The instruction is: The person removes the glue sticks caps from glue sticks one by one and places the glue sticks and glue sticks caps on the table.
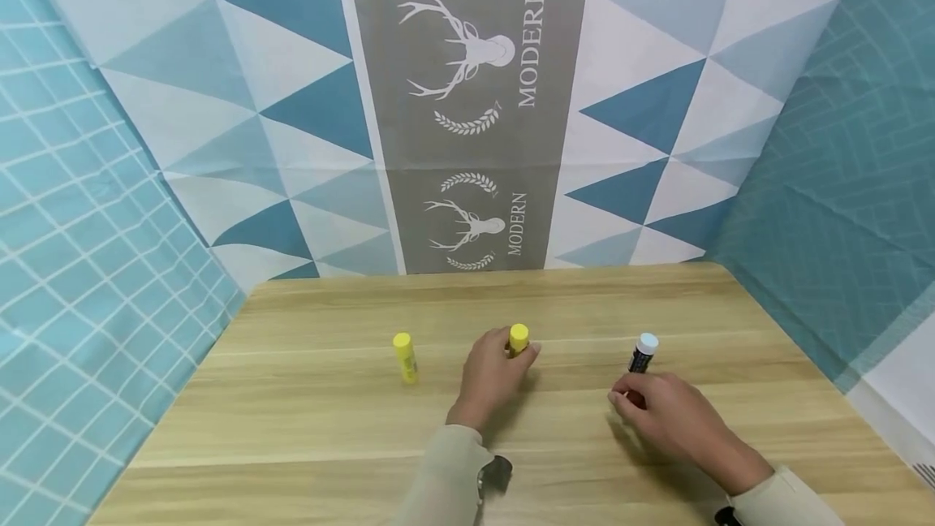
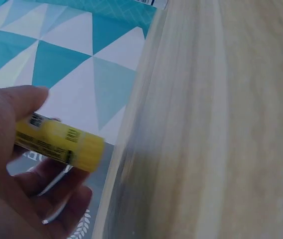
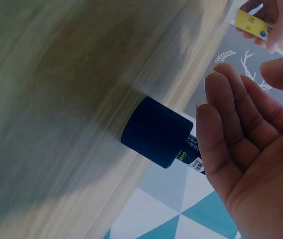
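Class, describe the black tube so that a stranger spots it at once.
On the wooden table, find the person's right hand. Just beyond it stands the black tube, its pale top and dark body unlike the two yellow tubes.

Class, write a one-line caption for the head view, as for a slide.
Left hand gripping a yellow tube, right hand near a black tube, second yellow tube standing apart.
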Demonstrator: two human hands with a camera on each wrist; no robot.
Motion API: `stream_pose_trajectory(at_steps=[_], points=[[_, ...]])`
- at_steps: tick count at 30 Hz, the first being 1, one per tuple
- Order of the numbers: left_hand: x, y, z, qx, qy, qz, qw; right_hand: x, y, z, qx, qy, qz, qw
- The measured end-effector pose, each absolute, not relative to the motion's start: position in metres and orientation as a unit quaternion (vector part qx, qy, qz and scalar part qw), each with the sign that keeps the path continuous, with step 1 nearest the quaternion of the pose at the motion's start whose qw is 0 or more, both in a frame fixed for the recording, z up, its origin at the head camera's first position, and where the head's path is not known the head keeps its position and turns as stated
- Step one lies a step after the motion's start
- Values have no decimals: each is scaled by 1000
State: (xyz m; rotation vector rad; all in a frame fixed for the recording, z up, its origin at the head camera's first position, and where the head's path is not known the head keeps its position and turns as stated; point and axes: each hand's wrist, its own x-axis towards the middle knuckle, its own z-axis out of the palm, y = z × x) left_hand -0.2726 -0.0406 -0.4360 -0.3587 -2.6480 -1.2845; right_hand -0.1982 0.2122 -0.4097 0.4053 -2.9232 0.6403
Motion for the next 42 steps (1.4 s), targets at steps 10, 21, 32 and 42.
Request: stream_pose_trajectory(at_steps=[10,21,32,42], points=[[-273,-39,-434,-186,-841,-498,106,-201,205,-409,117,-968,213,65],[-274,-39,-434,-172,-832,-513,121,-208,185,-400,146,-958,236,75],[-273,-37,-436,-172,-855,-452,186,-215,164,-386,172,-945,274,57],[-272,-37,-431,-224,-869,-335,285,-227,150,-358,202,-941,272,21]])
